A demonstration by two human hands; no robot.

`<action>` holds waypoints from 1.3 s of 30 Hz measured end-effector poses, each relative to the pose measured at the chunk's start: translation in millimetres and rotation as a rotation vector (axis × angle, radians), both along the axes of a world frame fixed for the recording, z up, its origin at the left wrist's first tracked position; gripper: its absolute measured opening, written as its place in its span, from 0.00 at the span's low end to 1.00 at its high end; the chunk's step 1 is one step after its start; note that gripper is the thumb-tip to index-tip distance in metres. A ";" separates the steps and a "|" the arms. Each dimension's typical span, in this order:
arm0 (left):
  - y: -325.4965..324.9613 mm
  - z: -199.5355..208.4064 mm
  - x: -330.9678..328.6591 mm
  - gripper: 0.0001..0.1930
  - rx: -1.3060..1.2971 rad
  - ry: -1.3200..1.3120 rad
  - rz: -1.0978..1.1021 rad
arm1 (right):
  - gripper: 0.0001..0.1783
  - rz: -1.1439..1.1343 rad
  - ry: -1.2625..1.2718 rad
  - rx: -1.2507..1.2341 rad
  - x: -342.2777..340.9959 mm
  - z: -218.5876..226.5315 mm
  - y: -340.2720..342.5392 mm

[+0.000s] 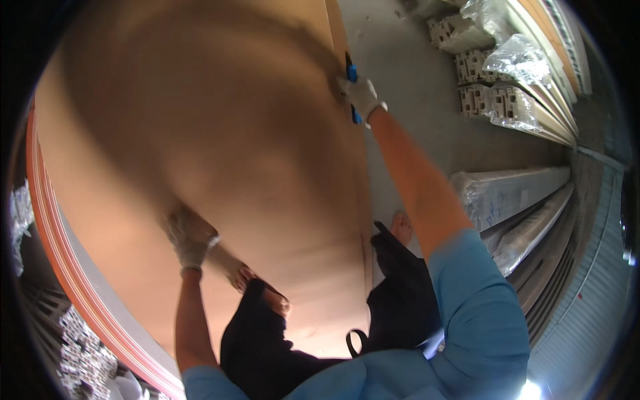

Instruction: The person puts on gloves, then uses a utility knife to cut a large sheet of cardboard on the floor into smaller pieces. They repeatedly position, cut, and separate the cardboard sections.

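A large brown sheet (300,267), which looks like cardboard, stretches out under me. My right hand (362,98), in a pale glove, is closed around a blue utility knife (353,72) at the sheet's right edge. The knife's dark tip points away from me; whether it touches the sheet I cannot tell. My left hand (190,243), gloved too, rests with fingers apart on the left part of the sheet and holds nothing. Shadow dims its fingertips.
My bare left foot (245,279) stands on the sheet, the right foot (401,228) on grey floor beside it. Plastic-wrapped profiles (510,110) and long wrapped bundles (520,193) lie at the right. A stack with red and white edges (73,280) curves along the left, near more profiles (83,353).
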State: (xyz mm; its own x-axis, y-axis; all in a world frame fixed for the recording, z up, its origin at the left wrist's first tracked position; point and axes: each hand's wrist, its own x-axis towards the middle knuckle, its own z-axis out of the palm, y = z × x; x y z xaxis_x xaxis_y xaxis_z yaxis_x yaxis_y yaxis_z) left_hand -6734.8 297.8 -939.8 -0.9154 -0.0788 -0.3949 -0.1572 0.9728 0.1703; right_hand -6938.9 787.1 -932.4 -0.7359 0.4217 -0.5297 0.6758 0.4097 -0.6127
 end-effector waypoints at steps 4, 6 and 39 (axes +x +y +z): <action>-1.9 -1.9 0.2 0.65 0.087 0.046 0.052 | 0.20 0.120 0.125 -0.309 -6.1 -18.6 25.7; 6.6 0.8 -1.5 0.66 0.054 0.018 0.090 | 0.20 0.139 0.021 -0.394 -8.1 -19.4 29.6; 61.5 5.4 -8.2 0.64 -0.063 -0.127 0.247 | 0.19 0.392 0.029 -0.186 26.0 1.3 64.2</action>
